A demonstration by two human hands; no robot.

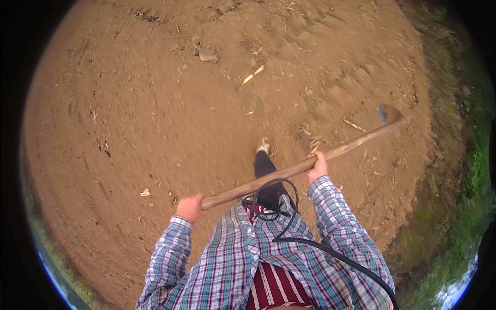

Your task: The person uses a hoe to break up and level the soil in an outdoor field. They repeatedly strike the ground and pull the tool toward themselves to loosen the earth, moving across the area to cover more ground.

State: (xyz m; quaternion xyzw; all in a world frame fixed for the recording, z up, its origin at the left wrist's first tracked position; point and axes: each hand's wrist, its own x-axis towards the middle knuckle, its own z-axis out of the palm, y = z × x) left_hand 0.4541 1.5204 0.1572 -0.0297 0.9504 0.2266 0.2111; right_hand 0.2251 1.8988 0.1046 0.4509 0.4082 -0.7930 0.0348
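Note:
A hoe with a long wooden handle (267, 179) is held slantwise across the front of my body, above the soil. My left hand (190, 208) is closed around the handle's near end, at the lower left. Farther along the handle, right of my leg, my right hand (318, 167) grips it. The hoe's metal blade (389, 113) is at the far right end, slightly blurred and raised off to the upper side of the handle.
Brown bare soil (155, 116) bears dry stalk pieces (254, 75) and a flat stone-like lump (208, 55). One shoe (263, 145) shows ahead. A black cable (341, 256) loops before my shirt and crosses the handle. Green grass (474, 166) borders the soil at right.

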